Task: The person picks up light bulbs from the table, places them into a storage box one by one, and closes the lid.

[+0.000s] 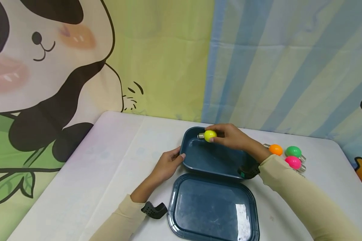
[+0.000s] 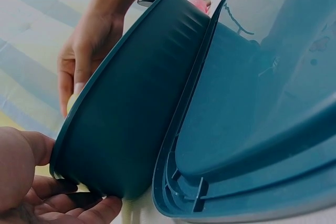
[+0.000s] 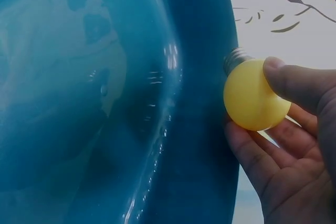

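Note:
A yellow light bulb [image 1: 210, 135] with a metal screw base is pinched between the thumb and fingers of my right hand [image 1: 231, 136]. It hangs over the far left part of a dark blue plastic box [image 1: 211, 159], whose inside shows no other bulb. In the right wrist view the round yellow bulb [image 3: 255, 95] lies close to the box wall [image 3: 205, 129]. My left hand [image 1: 167, 164] grips the box's left end, thumb at the rim and fingers against the outer wall, as the left wrist view also shows at the box corner [image 2: 100, 166].
The blue lid [image 1: 211, 207] lies flat on the white table [image 1: 114, 167], right in front of the box. To the right are an orange bulb [image 1: 276, 149], a green bulb [image 1: 293, 151] and a pink bulb [image 1: 293, 162]. A printed curtain [image 1: 163, 60] hangs behind the table.

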A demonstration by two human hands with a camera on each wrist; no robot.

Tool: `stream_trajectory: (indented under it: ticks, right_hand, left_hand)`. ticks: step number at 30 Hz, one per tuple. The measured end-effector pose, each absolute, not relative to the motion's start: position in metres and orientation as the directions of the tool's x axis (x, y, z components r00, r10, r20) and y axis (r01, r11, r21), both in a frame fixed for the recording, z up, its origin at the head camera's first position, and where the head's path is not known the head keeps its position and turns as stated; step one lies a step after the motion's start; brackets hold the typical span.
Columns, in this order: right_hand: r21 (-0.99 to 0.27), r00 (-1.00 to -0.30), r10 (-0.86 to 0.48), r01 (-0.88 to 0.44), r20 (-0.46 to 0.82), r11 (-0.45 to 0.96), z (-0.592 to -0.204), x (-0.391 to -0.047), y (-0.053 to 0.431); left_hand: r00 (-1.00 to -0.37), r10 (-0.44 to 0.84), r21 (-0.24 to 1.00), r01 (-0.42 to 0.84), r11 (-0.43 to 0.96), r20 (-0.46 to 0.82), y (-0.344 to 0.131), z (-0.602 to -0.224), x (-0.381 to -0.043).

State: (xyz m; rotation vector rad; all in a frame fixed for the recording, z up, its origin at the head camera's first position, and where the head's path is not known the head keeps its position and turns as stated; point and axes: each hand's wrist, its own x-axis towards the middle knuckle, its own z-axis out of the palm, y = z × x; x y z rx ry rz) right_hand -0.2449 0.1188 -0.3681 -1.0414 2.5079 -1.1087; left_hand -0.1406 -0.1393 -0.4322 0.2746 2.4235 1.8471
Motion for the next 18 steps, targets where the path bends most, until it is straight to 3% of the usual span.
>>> stream_trajectory:
  ticks: [9, 18]
  right_hand:
    - [-0.738, -0.7, -0.707, -0.528, 0.098, 0.42, -0.373, -0.247, 0.111]
    - [-0.778, -0.663, -0.748, -0.488, 0.035, 0.395, -0.38, -0.252, 0.106]
  left_hand:
    - [-0.978, 0.204, 0.96, 0.088, 0.266, 0.034, -0.137, -0.411, -0.133]
    - [-0.976, 0.21, 0.962, 0.112, 0.248, 0.06, -0.14, -0.433, -0.142]
